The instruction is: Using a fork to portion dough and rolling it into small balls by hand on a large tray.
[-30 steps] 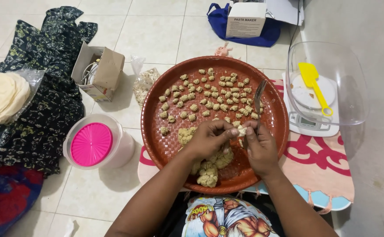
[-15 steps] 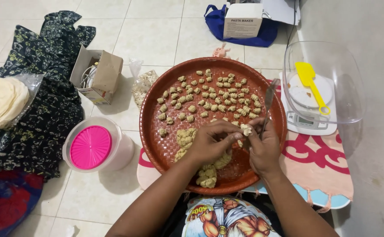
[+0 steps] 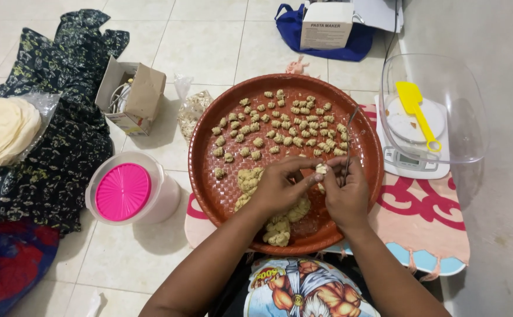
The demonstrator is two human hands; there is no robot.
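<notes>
A round reddish-brown woven tray (image 3: 209, 176) lies on the floor in front of me, with several small shaped dough pieces (image 3: 280, 126) spread over its far half. A lump of pale dough (image 3: 280, 226) rests on its near part. My left hand (image 3: 283, 185) pinches a small dough piece (image 3: 321, 169) at the fingertips. My right hand (image 3: 344, 191) touches the same piece and grips a thin metal utensil (image 3: 348, 141) that points up across the tray.
A white container with a pink lid (image 3: 124, 191) stands left of the tray. A torn cardboard box (image 3: 130, 97), a dark patterned cloth (image 3: 51, 135) and stacked flat breads (image 3: 4, 132) lie farther left. A kitchen scale under a clear bowl with a yellow spatula (image 3: 417, 114) sits right.
Both hands stay together over the tray's near right part, working one small dough piece. The view has shifted slightly; the tray and other things have not moved.
</notes>
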